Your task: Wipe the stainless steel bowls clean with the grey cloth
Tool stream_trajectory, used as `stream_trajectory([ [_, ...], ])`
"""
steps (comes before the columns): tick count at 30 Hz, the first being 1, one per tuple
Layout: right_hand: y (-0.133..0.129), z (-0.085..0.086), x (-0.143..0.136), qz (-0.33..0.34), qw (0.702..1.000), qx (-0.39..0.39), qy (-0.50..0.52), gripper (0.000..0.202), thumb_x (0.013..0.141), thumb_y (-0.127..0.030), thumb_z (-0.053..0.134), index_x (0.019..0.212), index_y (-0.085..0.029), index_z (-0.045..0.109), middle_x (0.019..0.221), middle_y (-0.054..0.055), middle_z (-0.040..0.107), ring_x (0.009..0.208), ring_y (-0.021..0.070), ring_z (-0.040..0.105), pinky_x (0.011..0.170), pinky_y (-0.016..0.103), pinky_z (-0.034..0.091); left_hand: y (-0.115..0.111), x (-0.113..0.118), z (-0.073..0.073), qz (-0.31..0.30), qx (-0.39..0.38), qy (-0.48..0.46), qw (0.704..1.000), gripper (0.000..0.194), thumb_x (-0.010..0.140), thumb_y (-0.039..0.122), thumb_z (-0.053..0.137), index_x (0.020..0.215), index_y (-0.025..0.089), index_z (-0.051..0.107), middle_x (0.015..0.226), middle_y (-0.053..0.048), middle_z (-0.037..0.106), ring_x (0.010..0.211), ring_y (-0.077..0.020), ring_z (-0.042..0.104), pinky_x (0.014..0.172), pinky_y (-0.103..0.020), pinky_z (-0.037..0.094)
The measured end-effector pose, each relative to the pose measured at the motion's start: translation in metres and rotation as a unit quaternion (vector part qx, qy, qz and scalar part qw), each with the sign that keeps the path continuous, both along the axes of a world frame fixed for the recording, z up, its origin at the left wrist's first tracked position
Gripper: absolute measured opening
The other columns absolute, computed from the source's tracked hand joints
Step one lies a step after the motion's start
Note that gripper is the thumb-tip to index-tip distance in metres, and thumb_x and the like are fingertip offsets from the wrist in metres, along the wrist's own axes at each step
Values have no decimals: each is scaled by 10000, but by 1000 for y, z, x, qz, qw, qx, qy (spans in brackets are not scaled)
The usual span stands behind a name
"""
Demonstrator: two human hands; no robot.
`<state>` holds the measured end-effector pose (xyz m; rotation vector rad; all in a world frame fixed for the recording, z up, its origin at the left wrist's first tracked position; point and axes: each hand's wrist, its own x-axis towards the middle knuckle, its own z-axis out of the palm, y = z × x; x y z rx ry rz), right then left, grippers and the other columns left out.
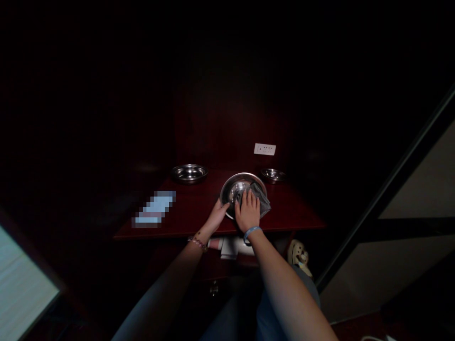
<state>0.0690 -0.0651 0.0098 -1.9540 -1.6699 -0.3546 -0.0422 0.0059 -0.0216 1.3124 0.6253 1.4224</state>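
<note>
A shiny metal bowl (232, 187) is tilted toward me over the dark red shelf. My left hand (217, 215) grips its lower left rim, with the thumb on the inner side. Inside the bowl, a grey cloth (263, 204) lies under my right hand (248, 210), whose fingers are stretched out and press it against the inner wall. Part of the cloth hangs over the bowl's right rim. The palm side of my right hand is hidden.
A wide metal bowl (189, 174) stands at the back left of the shelf (199, 222), and a smaller metal bowl (273, 175) at the back right. A white socket panel (265, 149) is on the back wall. A blurred-out pale rectangle (155, 208) lies at left. Below are a white object (231, 247) and a cream clog (297, 252).
</note>
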Motion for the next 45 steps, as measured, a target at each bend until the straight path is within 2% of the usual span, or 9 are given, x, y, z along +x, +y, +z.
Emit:
stream_trajectory([
  [7, 3, -5, 1, 9, 998, 61, -10, 622, 1037, -400, 314, 1553, -53, 337, 1617, 200, 303, 1476, 313, 318, 1202, 499, 210, -2, -1, 2, -21, 6, 4, 1000, 525, 746, 264, 678, 1257, 153, 628, 1366, -133, 639, 1314, -303, 549, 1195, -473, 298],
  [16, 2, -2, 1, 29, 998, 58, -11, 627, 1029, -393, 336, 1566, -70, 312, 1635, 186, 267, 1496, 298, 280, 1209, 493, 223, -4, -1, 3, -13, 0, 10, 1000, 519, 752, 237, 680, 1262, 152, 632, 1361, -121, 648, 1323, -291, 542, 1203, -447, 292],
  [24, 2, 0, 2, 105, 993, 41, -23, 611, 1006, -382, 403, 1554, -117, 355, 1646, 156, 263, 1511, 279, 243, 1220, 490, 203, -2, -1, 3, -27, 18, 11, 999, 508, 765, 240, 672, 1266, 170, 636, 1305, -122, 677, 1294, -291, 559, 1170, -460, 336],
  [29, 0, 3, 2, 173, 984, 22, -23, 539, 1005, -292, 387, 1524, -149, 422, 1628, 114, 324, 1488, 261, 301, 1220, 481, 227, 1, -1, 0, -19, 6, 13, 1000, 499, 733, 174, 636, 1232, 169, 651, 1288, -114, 686, 1256, -268, 578, 1159, -431, 340],
  [37, 1, 4, 3, 236, 971, 21, 43, 456, 1014, -283, 397, 1413, -133, 558, 1515, 119, 507, 1410, 223, 438, 1184, 396, 338, 3, -1, -2, -4, 0, 17, 1000, 500, 712, 137, 598, 1208, 162, 656, 1241, -111, 693, 1224, -246, 588, 1151, -405, 339],
  [45, -3, 8, 7, 248, 966, -7, 73, 379, 1004, -265, 439, 1325, -160, 612, 1367, 105, 633, 1277, 200, 562, 1108, 341, 419, 0, -3, 3, 4, 3, 16, 1000, 504, 697, 137, 600, 1198, 155, 654, 1139, -97, 721, 1153, -253, 622, 1117, -411, 380],
])
